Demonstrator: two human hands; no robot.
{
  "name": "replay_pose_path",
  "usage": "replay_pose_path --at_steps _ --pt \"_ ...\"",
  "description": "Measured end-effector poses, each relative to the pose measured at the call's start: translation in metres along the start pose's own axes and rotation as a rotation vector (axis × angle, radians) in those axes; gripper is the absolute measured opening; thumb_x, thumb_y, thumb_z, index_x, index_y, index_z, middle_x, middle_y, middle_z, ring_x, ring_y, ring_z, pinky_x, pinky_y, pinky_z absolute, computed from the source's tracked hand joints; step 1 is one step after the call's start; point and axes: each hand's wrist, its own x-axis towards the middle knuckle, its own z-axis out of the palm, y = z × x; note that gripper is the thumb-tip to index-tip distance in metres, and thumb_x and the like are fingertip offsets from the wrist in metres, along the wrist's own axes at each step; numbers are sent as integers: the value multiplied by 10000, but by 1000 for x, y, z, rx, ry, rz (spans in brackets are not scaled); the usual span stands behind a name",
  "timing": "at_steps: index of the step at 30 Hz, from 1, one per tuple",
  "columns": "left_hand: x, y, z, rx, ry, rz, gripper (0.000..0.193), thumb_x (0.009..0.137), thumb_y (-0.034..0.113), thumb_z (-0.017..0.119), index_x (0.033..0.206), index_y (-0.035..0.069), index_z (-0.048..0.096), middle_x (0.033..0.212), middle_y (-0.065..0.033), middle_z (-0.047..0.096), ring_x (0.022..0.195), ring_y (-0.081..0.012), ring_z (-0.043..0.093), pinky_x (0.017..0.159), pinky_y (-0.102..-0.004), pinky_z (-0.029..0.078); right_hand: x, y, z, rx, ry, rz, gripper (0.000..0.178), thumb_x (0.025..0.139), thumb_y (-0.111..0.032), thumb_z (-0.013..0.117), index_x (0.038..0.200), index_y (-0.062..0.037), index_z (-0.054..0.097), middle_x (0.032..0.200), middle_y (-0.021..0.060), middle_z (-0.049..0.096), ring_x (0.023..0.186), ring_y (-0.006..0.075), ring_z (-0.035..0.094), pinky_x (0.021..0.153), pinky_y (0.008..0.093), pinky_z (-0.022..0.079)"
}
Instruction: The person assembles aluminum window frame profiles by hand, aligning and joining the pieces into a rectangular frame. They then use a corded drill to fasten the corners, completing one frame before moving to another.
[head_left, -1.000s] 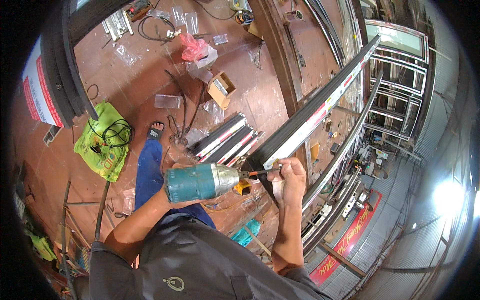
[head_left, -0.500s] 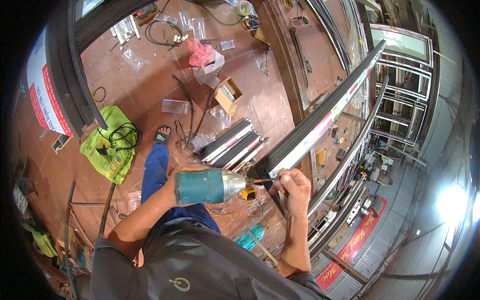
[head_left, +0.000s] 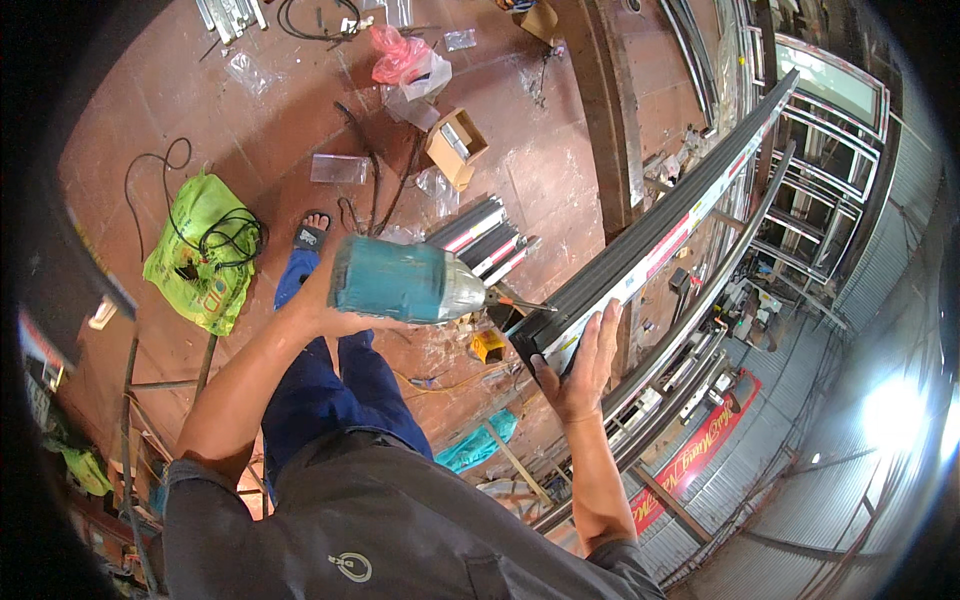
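Observation:
In my left hand (head_left: 328, 308) is a teal impact driver (head_left: 390, 280) with a silver nose, held level and pointing right; its body hides most of my fingers. A thin bit with an orange band (head_left: 522, 303) reaches from the nose to the near end of a long black metal profile (head_left: 650, 240). Whether the tip touches the profile, I cannot tell. My right hand (head_left: 582, 375) lies against that near end, its fingers stretched along the side with the white printed strip and its thumb spread toward the end face.
Further profiles (head_left: 478, 235) lie on the tiled floor beyond the driver. A cardboard box (head_left: 455, 150), a pink plastic bag (head_left: 400, 55) and a green bag with black cable (head_left: 205, 255) are to the left. Window frames (head_left: 825, 180) lean at the far right.
My right hand has left the bit and spread its fingers against the profile's end. The driver has moved up and slightly left, its bit now over the profile. The whole view has shifted.

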Motion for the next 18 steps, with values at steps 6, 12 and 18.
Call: replay_pose_path --at_steps 6,12,18 --pt "23 -21 15 -22 -106 -8 381 704 238 906 998 57 747 977 -142 759 930 -366 712 887 -448 552 -2 -4 8 -16 55 27 1034 820 -409 816 1600 55 320 1625 410 323 1499 578 364 1170 626 322" --pt "51 -16 11 -114 -116 21 438 689 330 930 987 66 748 933 -116 758 893 -336 720 869 -451 561 -6 -2 13 -6 91 34 966 894 -463 766 1608 22 331 1621 397 347 1493 567 385 1157 620 327" --pt "210 11 -27 40 -966 -423 394 740 350 920 973 65 779 696 -39 713 540 -149 634 540 -316 553 -6 -3 15 20 115 47 918 933 -505 737 1598 -1 354 1605 391 369 1476 574 399 1187 646 353"
